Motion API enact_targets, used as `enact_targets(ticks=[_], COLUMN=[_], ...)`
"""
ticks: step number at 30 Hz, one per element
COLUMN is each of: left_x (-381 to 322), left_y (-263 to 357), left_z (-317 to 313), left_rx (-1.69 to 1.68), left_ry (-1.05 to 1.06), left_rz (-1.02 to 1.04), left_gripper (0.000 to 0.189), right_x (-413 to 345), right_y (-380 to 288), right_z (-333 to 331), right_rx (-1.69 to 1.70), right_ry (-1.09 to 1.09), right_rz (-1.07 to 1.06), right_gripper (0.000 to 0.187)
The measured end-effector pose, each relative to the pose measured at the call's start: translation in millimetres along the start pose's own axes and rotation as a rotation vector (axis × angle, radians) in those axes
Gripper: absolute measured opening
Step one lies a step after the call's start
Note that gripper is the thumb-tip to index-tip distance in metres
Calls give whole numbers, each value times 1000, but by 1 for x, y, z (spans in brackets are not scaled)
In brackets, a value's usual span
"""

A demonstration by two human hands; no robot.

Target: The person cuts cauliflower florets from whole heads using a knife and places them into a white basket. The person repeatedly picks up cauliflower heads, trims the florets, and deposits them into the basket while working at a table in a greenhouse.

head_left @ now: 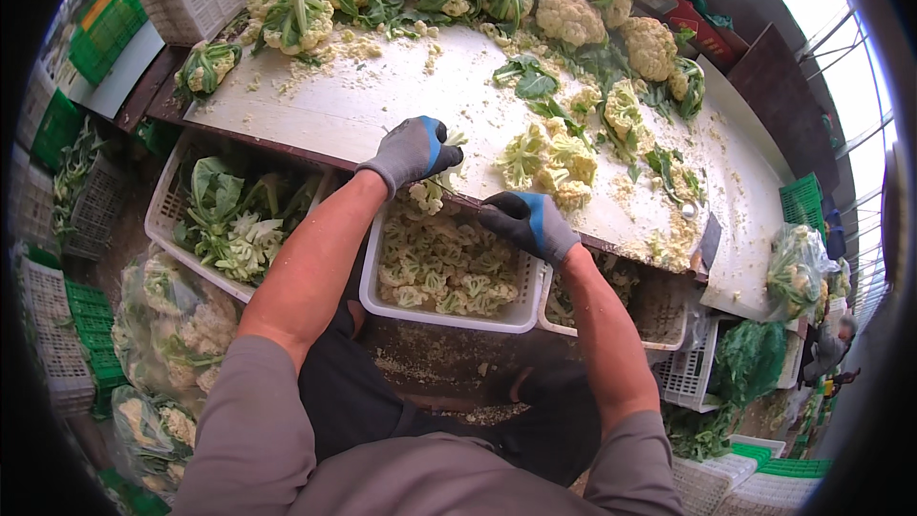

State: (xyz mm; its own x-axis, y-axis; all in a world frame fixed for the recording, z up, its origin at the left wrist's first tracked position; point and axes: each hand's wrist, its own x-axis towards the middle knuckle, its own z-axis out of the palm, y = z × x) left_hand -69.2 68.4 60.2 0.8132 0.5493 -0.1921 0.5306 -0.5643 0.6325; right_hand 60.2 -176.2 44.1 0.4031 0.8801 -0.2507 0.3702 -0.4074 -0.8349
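Observation:
My left hand (412, 154), in a grey, blue and black work glove, grips a pale piece of cauliflower (453, 170) over the table's front edge. Facing it, my right hand (534, 223) wears a matching glove and is closed around a knife; its thin blade (458, 196) points left beneath the piece, and the handle is hidden in the fist. A cut floret (428, 196) hangs just below the blade. Underneath stands a white plastic crate (450, 320) holding many small florets (448, 265). Larger cut cauliflower chunks (551, 158) lie on the white tabletop (344, 104) beyond my right hand.
Whole cauliflowers (573, 18) are heaped along the table's back. A cleaver (708, 244) lies at the right. Below left, a crate (200, 269) contains leaves and stalks; another crate (655, 340) sits under my right forearm. Bagged cauliflowers (175, 330) stand left. A person (827, 355) is far right.

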Motion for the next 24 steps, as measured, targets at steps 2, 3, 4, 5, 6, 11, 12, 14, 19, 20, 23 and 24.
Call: enact_targets(ticks=[2,3,4,5,6,11,12,14,19,20,23,24], left_x=[1,2,5,9,12,25,27,33,42,47,22,11], left_y=[5,6,5,4,4,6,3,-7,-32,-48,-51,-55], left_z=[2,4,8,15,19,32,29,38,20,12,-32,-50], left_rx=[15,22,22,22,21,34,28,-35,-439,-403,-430,-364], left_ry=[0,3,10,16,22,-20,-37,45,117,192,142,73], left_rz=[28,38,52,67,84,114,100,87,-109,-63,-87,-91], left_gripper=[47,47,48,49,50,52,52,54,50,44,39,36], right_x=[4,6,8,9,11,16,16,15,-6,-9,-34,-44], right_y=[9,11,12,11,8,21,24,34,59,56,66,75], right_z=[1,2,2,3,2,19,23,30,64,69,70,70], right_rx=[6,9,18,26,34,234,242,204,291,255,203,238], right_ry=[-14,-25,-30,-34,-36,-65,-61,-54,81,115,175,176], right_rz=[7,9,12,16,20,219,220,212,119,73,35,60], right_gripper=[43,44,45,45,45,49,50,51,49,50,47,43])
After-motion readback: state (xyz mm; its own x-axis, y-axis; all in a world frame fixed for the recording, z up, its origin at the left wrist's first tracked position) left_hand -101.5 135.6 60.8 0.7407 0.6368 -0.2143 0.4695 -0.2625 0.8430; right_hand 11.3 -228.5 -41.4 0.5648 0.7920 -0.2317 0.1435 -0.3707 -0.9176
